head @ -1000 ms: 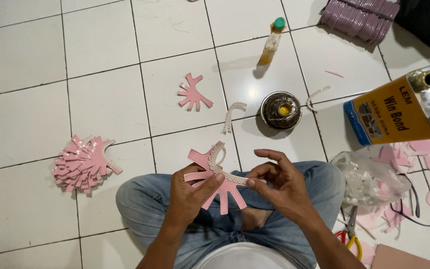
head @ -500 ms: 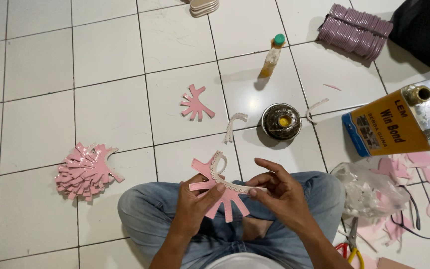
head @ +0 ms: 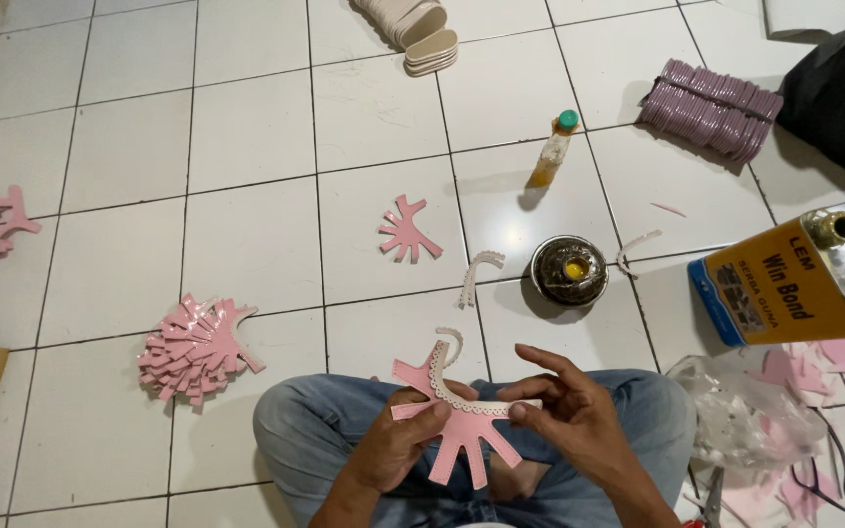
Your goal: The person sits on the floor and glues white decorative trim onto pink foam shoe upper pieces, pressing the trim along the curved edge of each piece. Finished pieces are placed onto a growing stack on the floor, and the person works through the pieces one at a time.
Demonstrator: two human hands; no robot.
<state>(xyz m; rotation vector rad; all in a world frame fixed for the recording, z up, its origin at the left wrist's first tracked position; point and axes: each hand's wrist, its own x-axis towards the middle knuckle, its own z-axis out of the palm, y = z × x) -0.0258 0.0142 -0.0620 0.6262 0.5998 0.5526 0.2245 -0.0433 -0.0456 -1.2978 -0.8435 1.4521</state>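
Low in the middle of the frame, above the person's crossed, jeans-clad legs, the left hand point(head: 398, 452) closes its grip on a pink, many-fingered cut-out piece point(head: 454, 430), thumb on top and fingers beneath, so that the flat face is turned up toward the camera. The right hand point(head: 571, 418) pinches the end of a white scalloped trim strip point(head: 471, 401) that lies across the piece's upper band, its fingertips pressing the strip flat while the far end curls up free at the piece's top. Holding it in the lap appears to keep the work close and steady. On the tiled floor just above stand an open round tin point(head: 568, 270) of yellowish glue, two loose trim strips, a single pink piece point(head: 409, 233) and a small capped bottle point(head: 552, 149); a large yellow can point(head: 802, 276) sits at the right edge. A stack of pink pieces point(head: 193, 349) lies at lower left. Nothing blocks the hands.
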